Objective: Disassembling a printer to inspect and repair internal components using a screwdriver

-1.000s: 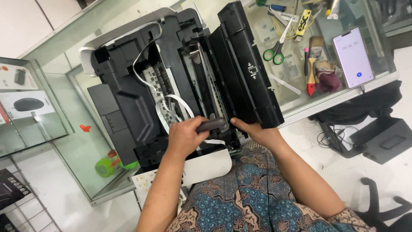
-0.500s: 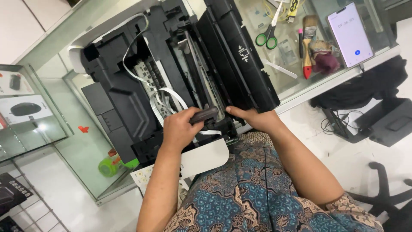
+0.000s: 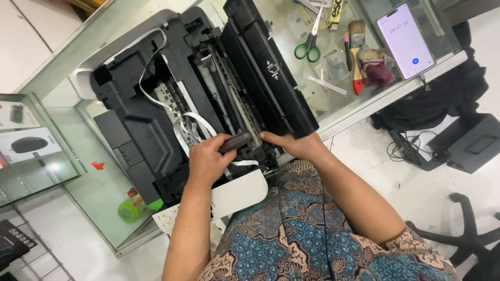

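- Compared with a second ago, the left hand point(image 3: 205, 161) keeps its grip on the small dark part point(image 3: 235, 142), and the view has shifted, so the printer point(image 3: 156, 119) sits higher in the frame.
- The right hand point(image 3: 291, 144) still presses on the printer's near edge, fingers closed against it; the work stays in the same spot.
- The printer is black, opened, in the centre, with white ribbon cables point(image 3: 182, 125) exposed.
- Scissors point(image 3: 310, 44) lie upper right.
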